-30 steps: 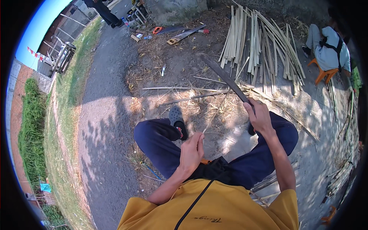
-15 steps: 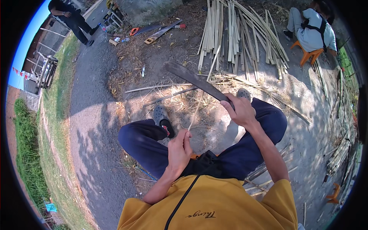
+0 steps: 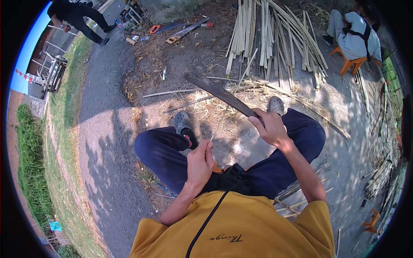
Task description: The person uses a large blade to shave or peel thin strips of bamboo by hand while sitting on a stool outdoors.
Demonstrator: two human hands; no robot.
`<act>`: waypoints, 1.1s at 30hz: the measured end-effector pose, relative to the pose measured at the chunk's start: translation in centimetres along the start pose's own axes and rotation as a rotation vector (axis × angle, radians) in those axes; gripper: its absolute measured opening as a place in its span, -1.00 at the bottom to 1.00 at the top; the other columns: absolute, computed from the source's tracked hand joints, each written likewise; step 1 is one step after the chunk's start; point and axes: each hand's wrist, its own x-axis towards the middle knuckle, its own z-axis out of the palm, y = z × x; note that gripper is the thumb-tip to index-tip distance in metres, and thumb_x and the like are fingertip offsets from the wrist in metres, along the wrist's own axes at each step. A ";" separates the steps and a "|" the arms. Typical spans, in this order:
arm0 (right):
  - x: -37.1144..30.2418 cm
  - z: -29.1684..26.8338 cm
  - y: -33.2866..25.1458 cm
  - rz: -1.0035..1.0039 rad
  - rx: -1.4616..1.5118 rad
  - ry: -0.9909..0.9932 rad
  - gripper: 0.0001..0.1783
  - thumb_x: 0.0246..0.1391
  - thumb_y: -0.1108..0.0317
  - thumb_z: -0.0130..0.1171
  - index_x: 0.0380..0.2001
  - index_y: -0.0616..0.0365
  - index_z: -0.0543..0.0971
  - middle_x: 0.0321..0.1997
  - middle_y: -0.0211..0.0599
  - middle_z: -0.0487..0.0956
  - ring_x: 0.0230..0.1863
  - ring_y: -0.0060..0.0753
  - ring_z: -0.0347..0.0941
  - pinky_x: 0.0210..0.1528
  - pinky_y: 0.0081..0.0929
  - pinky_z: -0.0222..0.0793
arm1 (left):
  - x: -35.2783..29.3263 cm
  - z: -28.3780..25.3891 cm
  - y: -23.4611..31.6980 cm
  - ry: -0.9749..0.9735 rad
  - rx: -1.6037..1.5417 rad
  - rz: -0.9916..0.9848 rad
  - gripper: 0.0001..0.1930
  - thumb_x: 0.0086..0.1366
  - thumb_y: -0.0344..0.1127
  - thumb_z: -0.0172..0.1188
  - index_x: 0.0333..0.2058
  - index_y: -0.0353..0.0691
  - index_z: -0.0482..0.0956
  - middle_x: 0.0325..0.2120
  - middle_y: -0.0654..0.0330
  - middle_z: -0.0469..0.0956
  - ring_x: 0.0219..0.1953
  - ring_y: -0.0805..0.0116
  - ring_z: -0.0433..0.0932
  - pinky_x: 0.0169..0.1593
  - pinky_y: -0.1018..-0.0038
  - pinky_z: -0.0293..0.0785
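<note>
My right hand (image 3: 271, 128) is closed around the handle end of a machete (image 3: 217, 91), whose long dark blade slants up and to the left over the ground. My left hand (image 3: 199, 162) pinches the near end of a thin bamboo strip (image 3: 246, 70) in front of my lap. The strip runs away from me, under or behind the blade, toward the far pile. Whether blade and strip touch, I cannot tell. Pale shavings (image 3: 232, 112) litter the ground between my feet.
A large pile of split bamboo strips (image 3: 269, 38) lies ahead. Two handsaws (image 3: 185, 31) rest to its left. One person (image 3: 81, 17) stands bent at far left; another (image 3: 352, 41) sits on an orange stool (image 3: 347, 63) at far right. More strips (image 3: 292, 200) lie by my right hip.
The person at far left has gone from standing to bending forward. My left hand and the strip have risen slightly in view; the machete stays nearly in place.
</note>
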 end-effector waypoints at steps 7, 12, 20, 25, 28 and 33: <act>7.0 -1.4 4.4 0.215 -0.120 0.331 -0.36 0.38 -0.18 0.05 -0.01 0.25 0.68 -0.31 0.23 0.68 -0.27 0.28 0.63 -0.12 0.02 0.49 | 0.2 -2.7 -2.7 0.053 0.061 0.021 -0.89 0.49 -0.45 0.09 -0.28 -0.32 0.44 -0.56 -0.17 0.52 -0.47 -0.26 0.56 -0.43 0.05 0.38; 10.2 -4.5 9.9 0.570 0.533 0.313 -0.46 0.37 -0.15 0.12 -0.13 0.19 0.63 -0.54 -0.28 0.55 -0.60 -0.37 0.48 -0.50 -0.41 0.42 | 3.0 -7.2 -7.4 0.069 0.280 0.012 -0.90 0.47 -0.39 0.11 -0.23 -0.31 0.50 -0.47 -0.20 0.61 -0.36 -0.26 0.63 -0.33 0.00 0.50; 11.8 -0.7 13.2 0.739 1.030 0.258 -0.76 0.22 0.24 0.31 -0.34 0.16 0.52 -0.63 -0.37 0.48 -0.70 -0.49 0.37 -0.64 -0.50 0.29 | 24.0 -12.6 -17.1 0.041 0.427 0.119 -0.82 0.49 -0.25 0.09 -0.14 -0.20 0.59 -0.43 -0.07 0.66 -0.35 -0.18 0.65 -0.27 0.00 0.50; 10.8 7.0 18.0 0.784 0.898 0.146 -0.78 0.24 0.26 0.24 -0.41 0.09 0.47 -0.63 -0.41 0.46 -0.67 -0.51 0.39 -0.63 -0.48 0.34 | 28.4 -4.2 -22.0 -0.024 0.190 0.105 -0.80 0.50 -0.20 0.11 -0.17 -0.21 0.58 -0.44 -0.09 0.64 -0.36 -0.22 0.62 -0.27 0.01 0.47; 10.3 12.6 20.3 0.819 0.886 0.182 -0.86 0.24 0.34 0.19 -0.24 0.10 0.46 -0.61 -0.44 0.41 -0.66 -0.52 0.36 -0.63 -0.49 0.31 | 30.2 -1.9 -24.9 -0.081 0.349 0.125 -0.78 0.51 -0.16 0.08 -0.18 -0.19 0.54 -0.43 -0.11 0.64 -0.31 -0.26 0.62 -0.25 -0.03 0.49; 7.2 20.0 23.7 0.926 0.582 0.175 -0.27 0.14 0.20 0.28 0.34 0.19 0.34 -0.40 -0.21 0.60 -0.45 -0.40 0.53 -0.36 -0.35 0.49 | 33.9 -2.7 -32.4 -0.371 0.517 0.156 -0.76 0.53 -0.15 0.03 -0.22 -0.21 0.49 -0.41 -0.11 0.61 -0.25 -0.28 0.61 -0.20 -0.08 0.48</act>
